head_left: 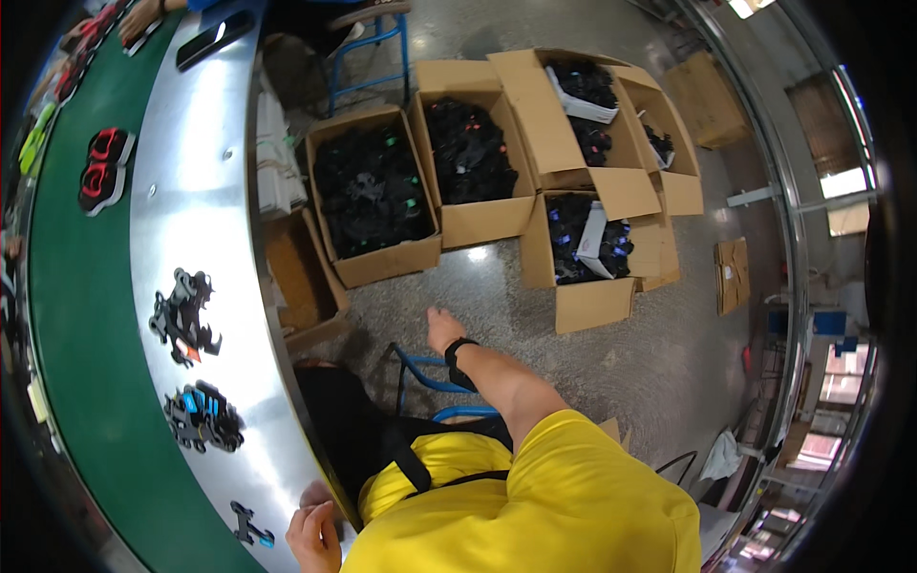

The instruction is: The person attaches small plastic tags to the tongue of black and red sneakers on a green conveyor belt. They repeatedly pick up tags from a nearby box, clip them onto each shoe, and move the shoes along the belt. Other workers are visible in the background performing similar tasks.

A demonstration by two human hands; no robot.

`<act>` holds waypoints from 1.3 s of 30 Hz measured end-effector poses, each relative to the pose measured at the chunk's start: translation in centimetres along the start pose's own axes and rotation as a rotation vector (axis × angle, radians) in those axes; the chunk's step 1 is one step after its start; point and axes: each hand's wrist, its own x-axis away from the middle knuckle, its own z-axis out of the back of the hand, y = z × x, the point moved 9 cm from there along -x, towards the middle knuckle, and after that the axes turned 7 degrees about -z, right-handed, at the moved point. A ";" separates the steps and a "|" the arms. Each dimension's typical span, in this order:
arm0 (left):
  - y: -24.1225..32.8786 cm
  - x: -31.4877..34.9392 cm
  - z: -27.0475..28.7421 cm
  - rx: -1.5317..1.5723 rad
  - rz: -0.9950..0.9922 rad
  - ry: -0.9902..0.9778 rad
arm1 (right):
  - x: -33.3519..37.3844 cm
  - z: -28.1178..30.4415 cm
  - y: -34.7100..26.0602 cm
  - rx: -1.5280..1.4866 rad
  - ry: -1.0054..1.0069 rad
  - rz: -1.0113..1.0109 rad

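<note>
My left hand [313, 541] rests at the near edge of the metal table, its fingers curled and nothing seen in them. Closest to it lies a small black plastic part with a blue tip [251, 525]. Farther up the table are a cluster of black parts with blue pieces [202, 417] and a heap of black and grey parts with an orange piece [183, 317]. My right hand [444, 329], with a black band on the wrist, hangs over the floor beside the table. Its fingers are folded in loosely, and no object shows in it.
Open cardboard boxes [432, 260] full of black parts stand on the floor ahead and right. A blue-framed stool [420, 361] is below my right arm. Left of the metal table [205, 124] runs a green conveyor belt [86, 315] carrying red-and-black shoes [103, 172]. Another person's hand [141, 19] is at the far end.
</note>
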 end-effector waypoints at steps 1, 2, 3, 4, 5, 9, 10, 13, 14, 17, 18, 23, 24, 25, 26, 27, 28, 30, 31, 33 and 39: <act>0.2 -0.2 0.2 0.012 0.016 -0.010 | 0.3 -0.1 0.5 0.007 0.004 -0.037; 0.3 -0.2 0.2 0.023 0.034 -0.019 | 0.5 -0.1 0.9 0.015 0.007 -0.074; 0.3 -0.3 0.3 0.012 0.022 -0.001 | 0.5 0.3 1.2 0.019 0.012 -0.114; -0.2 0.1 0.2 0.023 0.028 -0.007 | 0.4 -0.1 1.1 0.113 -0.071 -0.099; -0.8 0.5 0.0 0.034 0.035 -0.013 | 0.4 -0.4 1.1 0.207 -0.157 -0.084; -1.5 0.8 -0.3 0.065 0.008 0.051 | 3.1 1.6 -1.6 0.699 -0.283 0.027; -1.8 0.8 -0.4 0.064 -0.012 0.051 | 2.3 1.4 -1.0 0.507 -0.254 -0.030; -1.9 0.7 -0.9 0.084 -0.017 0.032 | 0.8 0.5 -0.4 0.144 -0.206 -0.078; -1.9 0.7 -0.9 0.082 -0.020 0.031 | 0.9 0.4 -1.0 0.158 -0.220 -0.029; -1.7 0.5 -1.4 0.084 -0.031 0.029 | 4.9 3.3 -4.0 0.458 -0.188 0.107; -1.7 0.4 -1.6 0.084 -0.035 0.021 | 6.0 4.2 -4.5 0.596 -0.164 0.139; -1.2 -0.5 -2.6 0.074 -0.074 -0.021 | 3.7 1.6 -3.5 0.077 -0.036 0.141; -1.2 -0.7 -2.7 0.071 -0.078 -0.020 | 4.4 1.5 -4.0 0.128 -0.043 0.165; -1.1 -0.6 -2.8 0.068 -0.075 -0.015 | 5.8 2.4 -4.9 0.243 -0.066 0.208; -1.2 -0.5 -2.8 0.063 -0.073 -0.009 | 7.5 3.4 -5.8 0.361 -0.089 0.250; -1.2 -0.5 -3.0 0.065 -0.076 -0.017 | 8.6 3.6 -5.9 0.474 -0.117 0.282; -1.2 -0.6 -3.1 0.064 -0.083 -0.029 | 7.5 3.5 -4.7 0.284 0.008 0.226; -1.2 -0.6 -3.3 0.062 -0.093 -0.040 | 5.0 1.4 -2.1 -0.093 0.253 0.134; -1.3 -0.4 -2.9 0.050 -0.083 -0.019 | 6.0 2.2 -3.6 -0.064 -0.053 0.169; -1.3 -0.1 -2.9 0.038 -0.079 -0.012 | 8.3 3.8 -4.4 0.098 -0.100 0.211; -1.5 1.0 -2.7 0.037 -0.075 -0.002 | 4.1 -0.6 -2.9 0.116 -0.016 0.204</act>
